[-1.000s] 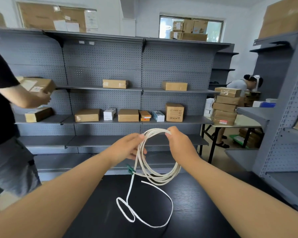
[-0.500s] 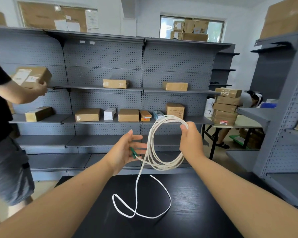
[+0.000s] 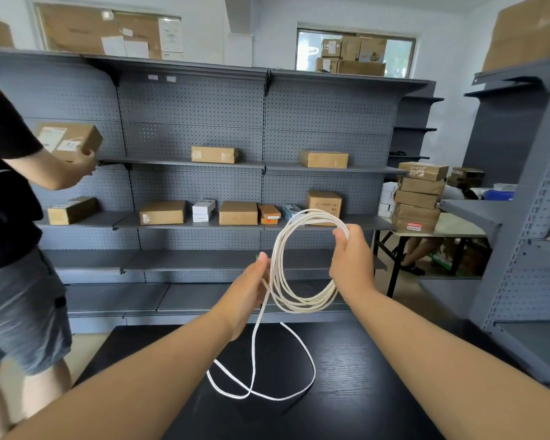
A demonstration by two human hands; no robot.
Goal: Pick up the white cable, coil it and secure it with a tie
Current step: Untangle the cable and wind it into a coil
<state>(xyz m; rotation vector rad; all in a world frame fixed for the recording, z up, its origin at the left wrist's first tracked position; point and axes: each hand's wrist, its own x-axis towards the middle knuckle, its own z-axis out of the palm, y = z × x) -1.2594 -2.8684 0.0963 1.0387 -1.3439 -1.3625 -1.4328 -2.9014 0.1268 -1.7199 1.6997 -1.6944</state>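
The white cable (image 3: 302, 301) hangs as a coil of several loops in the air above the black table (image 3: 356, 376). My right hand (image 3: 351, 260) grips the coil near its top right. My left hand (image 3: 251, 285) holds the strand at the coil's left side, with a bit of green tie (image 3: 257, 257) peeking out by its fingers. From the left hand the loose end of the cable drops down and lies in an open loop on the tabletop.
Grey pegboard shelves (image 3: 191, 166) with cardboard boxes stand behind the table. Another person (image 3: 10, 217) stands at the left holding a box (image 3: 67, 139). A stack of boxes (image 3: 418, 196) sits on a table at the right, beside a grey shelf unit (image 3: 521, 249).
Both hands have risen with the coil, and the right hand has moved right and up. The left hand has closed on the strand. The loop on the table has shrunk.
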